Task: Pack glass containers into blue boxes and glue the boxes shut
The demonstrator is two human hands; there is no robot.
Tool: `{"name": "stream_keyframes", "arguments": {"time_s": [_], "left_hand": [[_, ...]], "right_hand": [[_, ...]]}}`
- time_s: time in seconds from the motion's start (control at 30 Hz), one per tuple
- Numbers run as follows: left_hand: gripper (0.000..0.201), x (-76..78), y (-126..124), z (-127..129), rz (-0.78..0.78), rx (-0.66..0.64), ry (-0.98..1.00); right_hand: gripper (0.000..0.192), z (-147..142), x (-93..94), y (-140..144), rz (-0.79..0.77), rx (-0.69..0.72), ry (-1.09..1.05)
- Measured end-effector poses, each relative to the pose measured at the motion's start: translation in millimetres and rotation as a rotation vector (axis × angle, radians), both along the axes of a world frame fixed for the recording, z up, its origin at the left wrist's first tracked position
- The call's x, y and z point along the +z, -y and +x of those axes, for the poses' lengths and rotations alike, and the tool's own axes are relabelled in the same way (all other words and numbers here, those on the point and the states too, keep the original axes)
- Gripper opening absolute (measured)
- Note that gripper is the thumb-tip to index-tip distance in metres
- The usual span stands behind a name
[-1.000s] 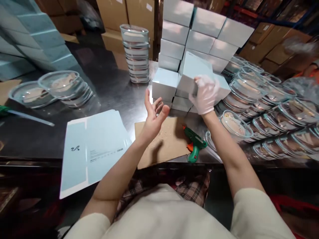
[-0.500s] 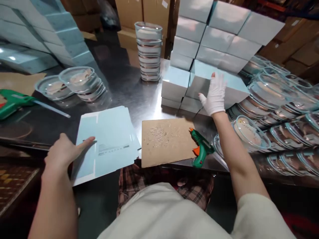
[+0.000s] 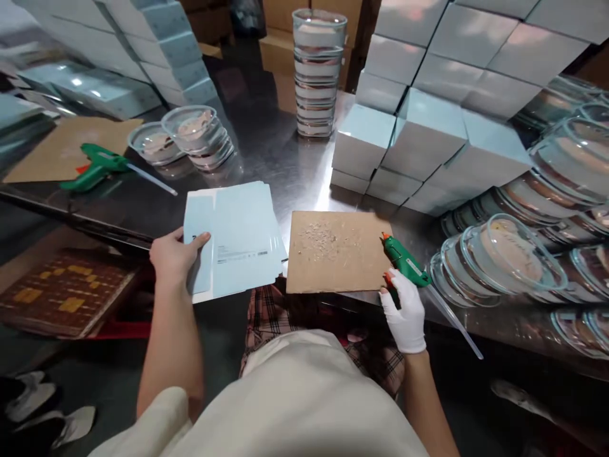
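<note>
Two hands are engaged at the near edge of the counter [image 3: 266, 152]. Left hand [image 3: 174, 257], bare, pinches the near-left corner of a stack of flat pale-blue carton blanks [image 3: 238, 238], thumb on top and fingers beneath; the stack overhangs the near edge slightly. Right hand [image 3: 404, 314], in a white glove, closes around the grip of a green glue gun [image 3: 404, 266], whose nozzle rests at the right edge of a brown cardboard pad [image 3: 335, 251] flecked with dried glue. The trigger finger cannot be made out, so whether it presses is uncertain.

Assembled blue boxes [image 3: 423, 136] are stacked toward the far right of the counter; lidded glass dishes [image 3: 509, 257] crowd the right edge, and a tall column of dishes [image 3: 318, 73] stands at the far edge. A second glue gun [image 3: 98, 166] lies on another cardboard sheet at the left.

Recommendation: lift only the top blank, checking that none clings beneath it. Keep the nozzle over the pad until the blank is positioned, and keep the bare fingers away from the tip.
</note>
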State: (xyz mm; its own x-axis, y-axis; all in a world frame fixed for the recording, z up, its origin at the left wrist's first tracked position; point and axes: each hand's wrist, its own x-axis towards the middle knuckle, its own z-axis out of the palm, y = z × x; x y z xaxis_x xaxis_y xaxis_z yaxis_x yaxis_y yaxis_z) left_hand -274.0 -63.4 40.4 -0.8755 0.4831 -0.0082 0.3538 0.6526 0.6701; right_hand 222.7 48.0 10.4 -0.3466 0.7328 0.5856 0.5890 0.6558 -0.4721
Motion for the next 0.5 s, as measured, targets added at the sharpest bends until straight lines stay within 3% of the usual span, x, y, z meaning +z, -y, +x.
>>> {"name": "stream_keyframes", "arguments": {"time_s": [0.1,0.33,0.5], "left_hand": [[0.038,2.9,-4,5,-0.056,0.068,-0.045],[0.045,10.4,-12,22,0.034,0.154,-0.105],[0.038,29.7,-6,35,0.097,0.086,-0.118]], "right_hand": [[0.037,2,-0.3,-1,-0.016,0.033,-0.005],[0.036,-15,-14.3,5,-0.02,0.115,0.0],[0.034,-18,-20.3,6,-0.035,0.146,0.002]]}}
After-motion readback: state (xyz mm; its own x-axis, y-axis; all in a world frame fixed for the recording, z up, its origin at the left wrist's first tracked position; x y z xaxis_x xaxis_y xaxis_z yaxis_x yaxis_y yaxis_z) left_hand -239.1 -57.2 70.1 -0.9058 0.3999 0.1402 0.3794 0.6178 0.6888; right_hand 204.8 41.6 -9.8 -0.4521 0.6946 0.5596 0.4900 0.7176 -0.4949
